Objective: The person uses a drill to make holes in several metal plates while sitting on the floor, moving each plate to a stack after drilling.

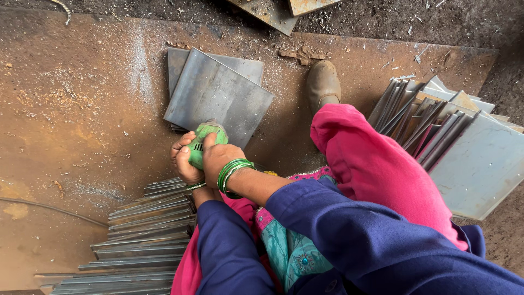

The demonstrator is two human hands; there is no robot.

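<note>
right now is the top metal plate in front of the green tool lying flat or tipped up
Tipped. The top metal plate rests askew on a flat plate beneath, its near edge raised by the green tool that both hands grip.

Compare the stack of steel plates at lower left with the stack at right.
The lower-left stack is fanned out in steps, thin edges showing, beside the left hand; the right-hand stack has plates leaning on edge with one broad plate face up in front. The lower-left stack lies under the person's arm; the right-hand one sits past the pink-clad knee. Both are grey sheet-metal plates on the rusty floor plate.
</note>
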